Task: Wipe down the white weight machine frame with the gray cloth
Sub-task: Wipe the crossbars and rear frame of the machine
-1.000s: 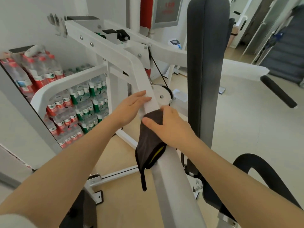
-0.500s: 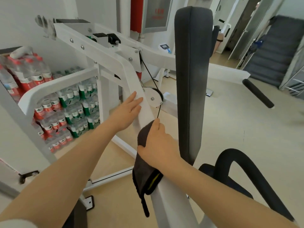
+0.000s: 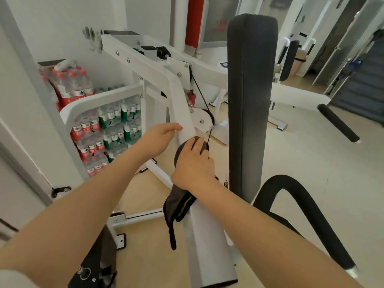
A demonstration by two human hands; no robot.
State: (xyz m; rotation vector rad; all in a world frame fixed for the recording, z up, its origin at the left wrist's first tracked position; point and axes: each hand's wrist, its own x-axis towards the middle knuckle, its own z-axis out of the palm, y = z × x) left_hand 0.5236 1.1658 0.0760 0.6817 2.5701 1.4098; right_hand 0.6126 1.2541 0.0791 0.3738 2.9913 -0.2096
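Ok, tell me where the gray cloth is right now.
In the head view, the gray cloth lies at centre frame on the sloping white frame beam, pressed under the right hand, its loose end hanging off the beam's left side, just below the pulley.

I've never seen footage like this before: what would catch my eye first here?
Two bare arms reach to the slanted white metal machine frame at centre: the right hand presses a dark gray cloth on it, the left hand touches it just above. Beside them stands a tall gray upright pad.
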